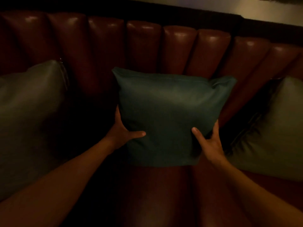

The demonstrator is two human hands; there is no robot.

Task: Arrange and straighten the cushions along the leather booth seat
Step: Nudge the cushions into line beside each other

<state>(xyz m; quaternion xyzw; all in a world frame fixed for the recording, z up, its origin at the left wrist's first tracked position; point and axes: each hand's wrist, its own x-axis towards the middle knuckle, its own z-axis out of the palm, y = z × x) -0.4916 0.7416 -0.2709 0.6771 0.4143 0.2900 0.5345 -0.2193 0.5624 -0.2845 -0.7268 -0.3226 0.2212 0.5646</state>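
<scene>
A dark teal square cushion [168, 112] stands upright in the middle of the brown leather booth seat [164, 194], leaning toward the channelled backrest [144, 45]. My left hand [124, 131] grips its lower left edge, thumb on the front face. My right hand [208, 140] grips its lower right edge the same way. A larger grey-green leather cushion [27, 115] with a zip along its edge leans at the left. Another grey-green cushion [275, 128] lies at the right. The light is dim.
A pale ledge or wall [246, 5] runs above the backrest at the top right. Dark gaps of seat separate the middle cushion from its two neighbours. The seat's front part shows between my forearms.
</scene>
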